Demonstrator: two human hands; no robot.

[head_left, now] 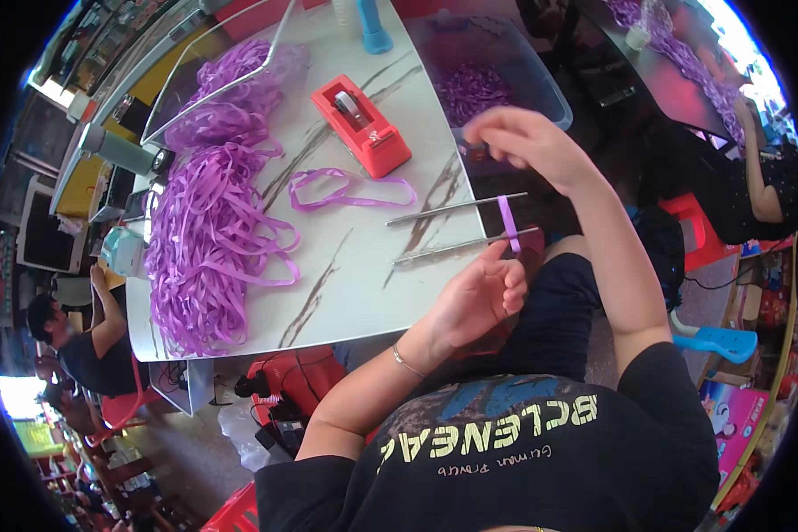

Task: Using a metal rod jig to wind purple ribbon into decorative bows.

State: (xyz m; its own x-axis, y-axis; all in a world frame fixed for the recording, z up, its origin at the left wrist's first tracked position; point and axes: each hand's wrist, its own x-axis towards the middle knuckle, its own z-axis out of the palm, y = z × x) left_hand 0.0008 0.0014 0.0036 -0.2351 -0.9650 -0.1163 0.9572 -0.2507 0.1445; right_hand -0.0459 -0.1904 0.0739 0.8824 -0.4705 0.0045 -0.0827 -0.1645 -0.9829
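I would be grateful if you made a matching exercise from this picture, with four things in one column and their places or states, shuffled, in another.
Column one
1. Tape dispenser
2. Metal rods
3. Left hand
4. Plastic tub

Column two
A. Jutting past the edge of the table
B. Fingertips right by the purple ribbon band on the rods
C. Beyond the table's edge, with purple strips inside
D. Red, standing on the tabletop

Pairs: 1-D, 2-A, 3-B, 4-C
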